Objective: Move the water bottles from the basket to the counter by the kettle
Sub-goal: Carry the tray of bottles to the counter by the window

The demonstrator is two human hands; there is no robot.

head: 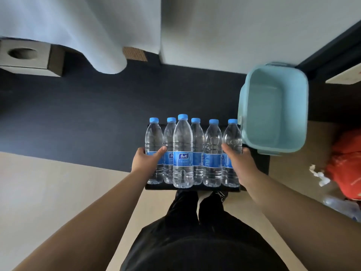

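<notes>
Several clear water bottles (183, 151) with blue caps and blue labels stand upright in a cluster on a black tray (252, 184). My left hand (147, 160) grips the leftmost bottle (153, 137) at its label, thumb across the front. My right hand (237, 163) grips the rightmost bottle (232, 136) the same way. A light blue plastic basket (273, 108) sits empty just right of the bottles. No kettle is in view.
Dark carpet (88, 118) lies beyond the tray and pale flooring (48, 188) at the left. A white bed cover (78, 26) hangs at the top, with a box (23, 57) at the far left. A red bag (345, 163) and crumpled paper (318, 176) lie at the right.
</notes>
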